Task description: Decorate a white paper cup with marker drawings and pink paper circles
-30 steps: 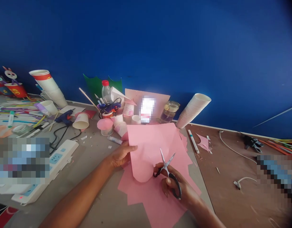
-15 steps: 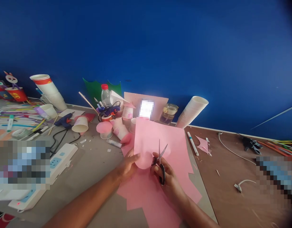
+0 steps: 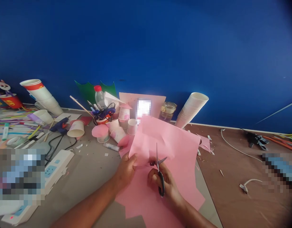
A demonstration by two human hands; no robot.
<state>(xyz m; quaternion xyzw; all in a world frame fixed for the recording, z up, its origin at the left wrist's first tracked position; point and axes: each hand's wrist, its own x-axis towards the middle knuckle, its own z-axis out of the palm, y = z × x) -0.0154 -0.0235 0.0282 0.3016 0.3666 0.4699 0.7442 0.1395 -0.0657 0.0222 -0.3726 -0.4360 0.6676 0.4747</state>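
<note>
Between thumb and fingers, my left hand (image 3: 127,166) pinches the lower left edge of a pink paper sheet (image 3: 181,142). My right hand (image 3: 164,180) holds black-handled scissors (image 3: 161,177), their blades parted and pointing up in front of the sheet. I cannot tell whether the blades touch the paper. Under both hands lies more pink paper (image 3: 146,199) with jagged, cut edges.
Pink-trimmed paper cups (image 3: 118,131) and a glue gun (image 3: 59,125) stand to the left. A power strip (image 3: 53,171) lies nearer. Behind are a glass jar (image 3: 168,110) and a leaning cup stack (image 3: 192,109). A white cable (image 3: 236,148) crosses the brown surface.
The pink sheet has turned and tilted, its right corner swinging out to the right. My right hand with the scissors has dropped slightly. The view has shifted a little.
</note>
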